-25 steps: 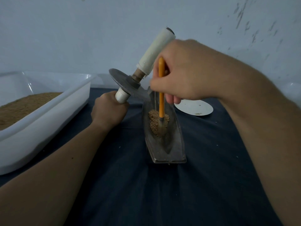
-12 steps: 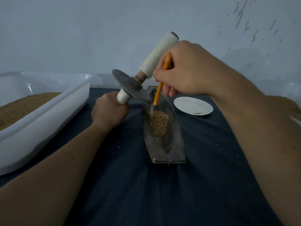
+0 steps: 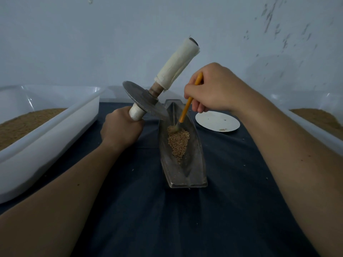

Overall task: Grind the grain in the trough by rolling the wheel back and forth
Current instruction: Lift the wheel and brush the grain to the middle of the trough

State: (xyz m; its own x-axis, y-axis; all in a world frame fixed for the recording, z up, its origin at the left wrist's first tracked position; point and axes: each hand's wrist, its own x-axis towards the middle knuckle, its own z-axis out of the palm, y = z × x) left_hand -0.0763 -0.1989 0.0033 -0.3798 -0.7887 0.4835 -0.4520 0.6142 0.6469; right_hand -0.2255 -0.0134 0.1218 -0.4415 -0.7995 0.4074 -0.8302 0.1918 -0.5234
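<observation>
The left hand [image 3: 120,128] is wrapping its grip round the lower white end of the axle, holding the metal grinding wheel [image 3: 144,101] tilted at the trough's far left rim; whether the disc is touching that rim I cannot tell, but it is not resting on the grain. The right hand [image 3: 213,89] is pinching an orange-handled brush [image 3: 185,110] in its grip, with the bristles touching the far end of the grain [image 3: 178,141]. The grain is lying heaped in the groove of the metal trough [image 3: 196,164] at the middle of the table [image 3: 185,219]. Rolling is not yet happening, by my reading; the pile is being gathered first. The wheel is hanging from one hand with its long wrapped handle [image 3: 176,65] leaning toward the brush hand, so a slackening grip could be dropping the disc onto the rim or the knuckles. Brisk strokes could be flicking grain over the low walls onto the dark cloth. The narrow trough, seemingly unfastened, could be tipping if the wheel lands off-centre.
</observation>
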